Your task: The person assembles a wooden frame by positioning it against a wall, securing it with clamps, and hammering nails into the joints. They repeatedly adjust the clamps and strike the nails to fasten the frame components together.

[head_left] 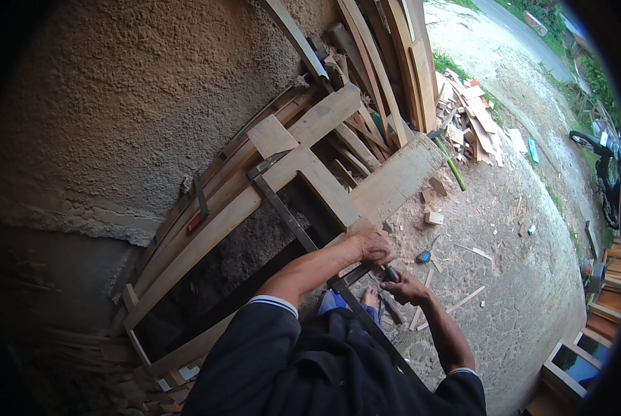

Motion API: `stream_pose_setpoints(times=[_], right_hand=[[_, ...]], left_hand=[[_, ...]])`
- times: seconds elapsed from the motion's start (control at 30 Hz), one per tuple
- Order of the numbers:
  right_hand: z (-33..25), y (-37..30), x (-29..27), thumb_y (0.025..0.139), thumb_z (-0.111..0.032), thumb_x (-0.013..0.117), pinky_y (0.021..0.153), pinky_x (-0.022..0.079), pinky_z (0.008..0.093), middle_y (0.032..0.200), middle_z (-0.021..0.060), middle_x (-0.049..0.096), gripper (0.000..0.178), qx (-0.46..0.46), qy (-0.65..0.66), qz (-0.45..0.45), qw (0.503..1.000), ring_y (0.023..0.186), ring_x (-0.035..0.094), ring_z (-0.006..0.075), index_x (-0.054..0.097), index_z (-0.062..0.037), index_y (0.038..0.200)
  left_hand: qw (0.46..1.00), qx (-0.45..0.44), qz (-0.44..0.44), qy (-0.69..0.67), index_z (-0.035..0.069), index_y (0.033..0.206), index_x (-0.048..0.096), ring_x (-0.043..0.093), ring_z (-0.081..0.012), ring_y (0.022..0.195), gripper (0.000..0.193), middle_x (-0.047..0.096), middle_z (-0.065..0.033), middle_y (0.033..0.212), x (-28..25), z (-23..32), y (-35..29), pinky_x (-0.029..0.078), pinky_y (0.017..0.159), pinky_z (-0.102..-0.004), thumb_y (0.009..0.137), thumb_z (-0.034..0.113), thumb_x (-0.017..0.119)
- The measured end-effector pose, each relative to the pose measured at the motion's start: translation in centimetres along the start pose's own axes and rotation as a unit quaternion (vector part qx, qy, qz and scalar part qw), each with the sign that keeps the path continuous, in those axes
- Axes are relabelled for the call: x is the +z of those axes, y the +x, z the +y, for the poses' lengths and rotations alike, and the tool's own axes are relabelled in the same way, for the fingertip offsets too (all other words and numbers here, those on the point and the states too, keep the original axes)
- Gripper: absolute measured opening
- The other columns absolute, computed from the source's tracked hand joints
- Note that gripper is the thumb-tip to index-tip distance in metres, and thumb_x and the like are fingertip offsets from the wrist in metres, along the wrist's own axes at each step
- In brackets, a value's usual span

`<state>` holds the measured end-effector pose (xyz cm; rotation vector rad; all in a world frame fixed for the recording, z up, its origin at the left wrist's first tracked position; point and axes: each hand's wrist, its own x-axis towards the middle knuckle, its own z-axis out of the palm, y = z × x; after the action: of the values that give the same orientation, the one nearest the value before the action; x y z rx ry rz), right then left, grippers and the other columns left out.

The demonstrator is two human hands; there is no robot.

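Note:
A pale wooden frame [217,223] stretches from the lower left up to the middle, with a wide board [395,182] at its upper right end. Across the frame lies a long dark metal bar clamp [282,208]; its far jaw sits against the far rail, beside a wood block [272,136]. My right hand [409,287] is closed around the clamp's dark handle near the frame's near side. Just above it, my left hand [373,244] is curled at the near rail, close to the clamp's near jaw. Whatever its fingers grip is hidden beneath them.
Long boards [393,62] lean by the rough wall [137,83]. A green-handled hammer [450,165] rests at the wide board's end. Scrap wood [473,114] is heaped beyond. Offcuts and a blue-and-black tape measure [423,256] lie on the ground; a motorcycle [607,173] stands far right.

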<state>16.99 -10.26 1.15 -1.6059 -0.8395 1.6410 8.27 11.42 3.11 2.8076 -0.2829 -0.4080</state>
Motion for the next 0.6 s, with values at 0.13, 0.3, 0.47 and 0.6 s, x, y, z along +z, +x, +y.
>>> stream_pose_setpoints(times=[0.13,0.3,0.47,0.6], right_hand=[[-0.1,-0.5,0.4,0.091,-0.038,0.073,0.054,0.046,0.0359,0.070,0.0051,0.056,0.039,-0.021,-0.048,0.034,0.998,0.059,0.056,0.0182,0.058,-0.0040,0.101],[-0.5,-1.8,5.1,0.089,-0.030,0.071,0.077,0.052,0.0526,0.095,0.0277,0.066,0.042,-0.053,-0.314,0.289,0.903,0.091,0.066,0.0454,0.054,-0.0032,0.116],[-1.4,-1.0,6.1,0.086,-0.032,0.076,0.067,0.053,0.0546,0.083,0.0237,0.070,0.036,0.012,-0.336,0.352,0.873,0.079,0.069,0.0455,0.061,-0.0071,0.108],[-1.4,-0.3,3.1,0.087,-0.028,0.078,0.059,0.050,0.0452,0.072,0.0174,0.067,0.031,0.006,-0.283,0.207,0.937,0.066,0.068,0.0363,0.062,-0.0058,0.103]], left_hand=[[0.997,0.043,0.058,0.008,0.012,0.070,0.072,0.066,-0.0304,0.090,0.052,0.072,-0.0096,0.081,-0.4,0.0,-0.5,0.049,0.084,-0.0435,0.098,0.050,0.051],[0.924,-0.124,0.351,0.083,0.013,0.137,0.059,0.049,-0.0319,0.134,0.050,0.055,-0.0134,0.144,-2.3,-6.4,-6.0,0.024,0.120,-0.0517,0.099,0.045,0.055],[0.732,-0.586,0.309,0.161,0.007,0.152,0.038,0.036,-0.0345,0.143,0.062,0.045,-0.0170,0.152,-5.1,-18.6,-18.4,0.020,0.122,-0.0554,0.103,0.043,0.046],[0.743,-0.624,0.241,0.022,0.008,0.146,0.044,0.043,-0.0355,0.138,0.056,0.052,-0.0164,0.143,-3.4,-20.6,-19.8,0.024,0.120,-0.0561,0.104,0.045,0.044]])
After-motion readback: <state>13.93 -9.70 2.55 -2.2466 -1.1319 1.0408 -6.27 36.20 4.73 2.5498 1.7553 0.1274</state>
